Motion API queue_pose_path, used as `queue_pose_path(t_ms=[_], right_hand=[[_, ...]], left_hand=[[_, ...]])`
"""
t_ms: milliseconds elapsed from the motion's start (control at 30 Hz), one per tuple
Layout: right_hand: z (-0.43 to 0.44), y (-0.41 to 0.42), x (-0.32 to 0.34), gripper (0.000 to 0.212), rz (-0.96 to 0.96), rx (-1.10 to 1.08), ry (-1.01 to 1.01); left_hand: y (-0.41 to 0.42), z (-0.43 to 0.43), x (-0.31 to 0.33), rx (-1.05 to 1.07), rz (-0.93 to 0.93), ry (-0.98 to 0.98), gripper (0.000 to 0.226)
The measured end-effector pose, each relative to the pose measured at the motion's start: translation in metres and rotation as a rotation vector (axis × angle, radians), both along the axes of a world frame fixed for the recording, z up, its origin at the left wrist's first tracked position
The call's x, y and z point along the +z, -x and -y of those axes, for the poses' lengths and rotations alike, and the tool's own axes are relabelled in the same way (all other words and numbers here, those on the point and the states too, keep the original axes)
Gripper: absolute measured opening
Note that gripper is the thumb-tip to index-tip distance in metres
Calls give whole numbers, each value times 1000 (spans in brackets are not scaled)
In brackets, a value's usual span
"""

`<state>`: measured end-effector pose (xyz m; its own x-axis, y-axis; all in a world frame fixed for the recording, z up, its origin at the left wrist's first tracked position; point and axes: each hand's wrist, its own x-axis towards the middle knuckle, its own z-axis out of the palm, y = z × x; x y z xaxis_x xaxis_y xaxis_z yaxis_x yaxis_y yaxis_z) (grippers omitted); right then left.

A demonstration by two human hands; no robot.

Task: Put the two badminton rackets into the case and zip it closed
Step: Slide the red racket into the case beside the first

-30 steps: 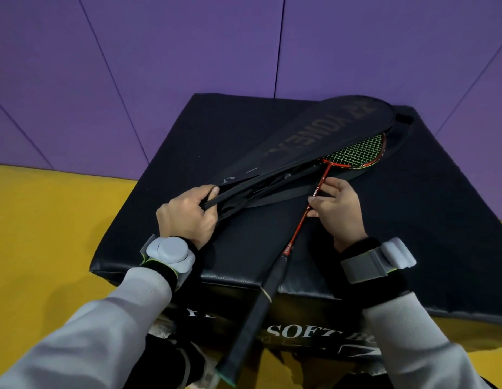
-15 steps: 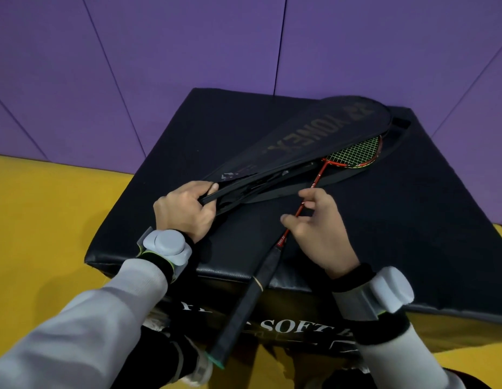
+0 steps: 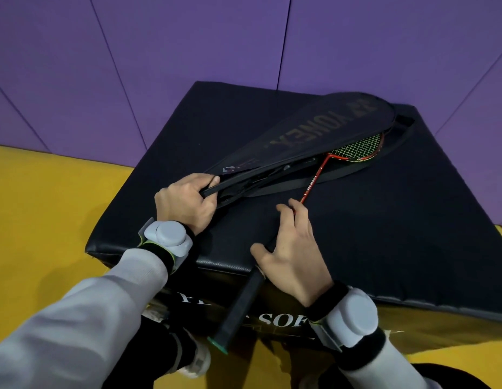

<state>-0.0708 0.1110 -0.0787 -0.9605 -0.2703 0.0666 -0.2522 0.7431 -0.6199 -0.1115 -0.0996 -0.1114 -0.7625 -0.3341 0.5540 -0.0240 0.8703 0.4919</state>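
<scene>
A black racket case (image 3: 308, 136) with gold lettering lies diagonally on a black padded block (image 3: 384, 234). Its lower side gapes open. My left hand (image 3: 185, 202) is shut on the case's narrow handle end, holding the top flap edge. A red racket (image 3: 314, 182) has its yellow-strung head inside the case at the far right; its shaft runs down to a black grip (image 3: 238, 307) that hangs over the block's front edge. My right hand (image 3: 292, 251) rests over the racket where shaft meets grip, fingers spread along it. A dark shaft of another racket shows inside the opening.
The block stands on a yellow floor mat (image 3: 47, 220) against purple padded wall panels (image 3: 188, 46). White lettering runs along the block's front face (image 3: 272, 318). Grey sensor units are strapped to both wrists. My shoe (image 3: 199, 360) shows below the block.
My right hand slid down the red shaft from near the case opening to the top of the grip. My left hand kept its hold on the case end.
</scene>
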Motion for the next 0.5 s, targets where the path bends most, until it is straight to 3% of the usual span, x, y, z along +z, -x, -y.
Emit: queue_pose_path(t_ms=[500], right_hand=[[9, 51, 10, 65, -46, -89, 126]], left_hand=[[0, 2, 0, -6, 2, 13, 22]])
